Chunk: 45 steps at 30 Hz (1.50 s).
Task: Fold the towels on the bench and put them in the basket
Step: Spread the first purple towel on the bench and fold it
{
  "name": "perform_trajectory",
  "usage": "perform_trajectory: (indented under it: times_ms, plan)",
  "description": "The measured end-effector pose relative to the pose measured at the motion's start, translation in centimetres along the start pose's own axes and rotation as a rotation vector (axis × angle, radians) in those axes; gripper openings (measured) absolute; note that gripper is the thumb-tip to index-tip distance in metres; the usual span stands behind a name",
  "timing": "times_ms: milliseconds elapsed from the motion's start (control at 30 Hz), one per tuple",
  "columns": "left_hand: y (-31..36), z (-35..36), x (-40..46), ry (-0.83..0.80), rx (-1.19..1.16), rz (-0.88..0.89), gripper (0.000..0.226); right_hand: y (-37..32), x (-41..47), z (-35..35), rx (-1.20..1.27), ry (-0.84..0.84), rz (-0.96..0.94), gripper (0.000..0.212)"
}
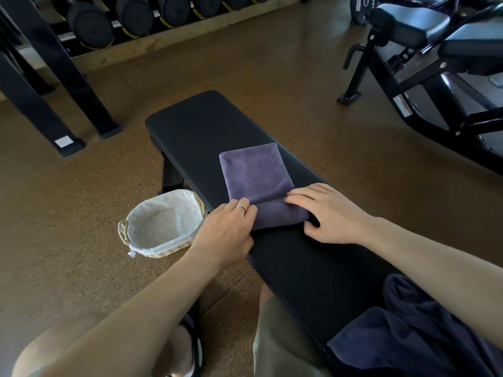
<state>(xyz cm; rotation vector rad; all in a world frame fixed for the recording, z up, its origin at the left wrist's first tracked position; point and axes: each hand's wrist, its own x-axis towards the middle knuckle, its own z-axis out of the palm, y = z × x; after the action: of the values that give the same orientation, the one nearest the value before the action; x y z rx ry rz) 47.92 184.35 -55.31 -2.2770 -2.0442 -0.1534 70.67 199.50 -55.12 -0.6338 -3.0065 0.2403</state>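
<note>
Basket [163, 227]: sitting on the floor at the left, just beside the bench, its pale cloth lining showing.
Left hand [228, 227]: lying on the left end of the towel's near fold, fingers curled over the folded edge and gripping it; a ring [241, 207] is showing on one finger.
Purple towel [255, 175]: lying on the bench between the two hands, its near edge being turned up over itself into a flap.
Right hand [324, 213]: resting on the right end of the same flap, fingers nearly straight and pressing flat on the cloth, thumb lying at the towel's near corner.
Bench [196, 123]: black and padded, running away from the person.
Dark blue cloth [413, 336]: lying crumpled on the bench's near end, at the lower right.
</note>
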Motion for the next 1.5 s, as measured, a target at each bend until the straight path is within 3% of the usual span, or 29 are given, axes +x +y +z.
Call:
perform_trajectory:
  times_ms: [167, 267, 400, 633, 733, 933, 1067, 1167, 1267, 1400, 1500]
  plan:
    - [-0.2, -1.2, 0.7, 0.029, -0.077, -0.031, 0.013, -0.4, 0.8, -0.3, 0.203, 0.082, 0.153, 0.044]
    - [-1.1, -1.5, 0.9, -0.014, -0.253, -0.149, 0.003, -0.6, 1.5, -0.7, 0.407, 0.108, 0.271, 0.023]
    - [-2.5, -1.2, 1.4, -0.006, -0.529, -0.254, 0.011, -0.7, 2.9, -1.2, 0.604, 0.09, 0.513, 0.012]
    - [-4.8, 0.7, 3.0, 0.063, -0.745, -0.457, 0.011, -0.8, 6.1, -0.2, 0.524, 0.122, 0.708, 0.022]
    - [-5.2, 1.3, 3.8, 0.087, -0.765, -0.523, 0.011, -1.1, 6.8, 0.8, 0.457, 0.191, 0.74, 0.014]
    - [-5.0, 1.8, 4.7, 0.082, -0.603, -0.498, 0.01, -1.9, 6.8, 2.6, 0.262, 0.382, 0.616, 0.013]
    - [-4.7, 1.3, 4.4, 0.024, -0.425, -0.473, 0.008, -2.3, 7.1, 3.0, 0.198, 0.406, 0.595, 0.013]
    - [-4.1, 0.5, 4.8, 0.086, -0.1, -0.282, 0.032, -2.4, 7.1, 3.1, 0.159, 0.407, 0.569, 0.019]
    - [-2.7, 0.2, 4.4, 0.159, -0.033, -0.007, 0.012, -1.9, 7.1, 3.0, 0.008, 0.421, 0.403, 0.019]
    - [-2.3, 1.1, 3.1, -0.019, 0.004, -0.009, 0.044, -1.1, 6.8, 2.5, -0.174, 0.401, 0.121, 0.017]
    - [-2.4, 1.2, 3.2, -0.011, 0.045, -0.023, 0.045, -0.6, 5.8, 1.7, -0.142, 0.295, 0.029, 0.029]
